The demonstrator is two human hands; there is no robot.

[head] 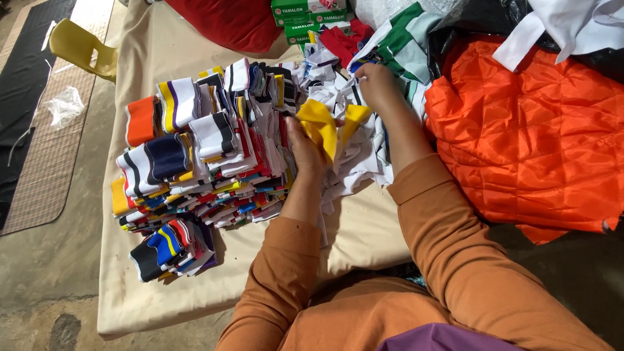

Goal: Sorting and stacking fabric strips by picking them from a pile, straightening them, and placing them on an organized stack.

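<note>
Holding a yellow cloth piece (323,127) near the middle of the cloth-covered surface (364,234), the left hand (304,148) has its grip closed on the piece's lower edge; the piece runs up toward one o'clock. The right hand (377,83) sits at one o'clock from the left, fingers curled down into a loose heap of white pieces (354,153); whether that grip pinches anything cannot be told. Stacked striped collars (195,143) lie at nine o'clock, nearer the left hand. An orange quilted fabric (533,130) spreads at three o'clock.
</note>
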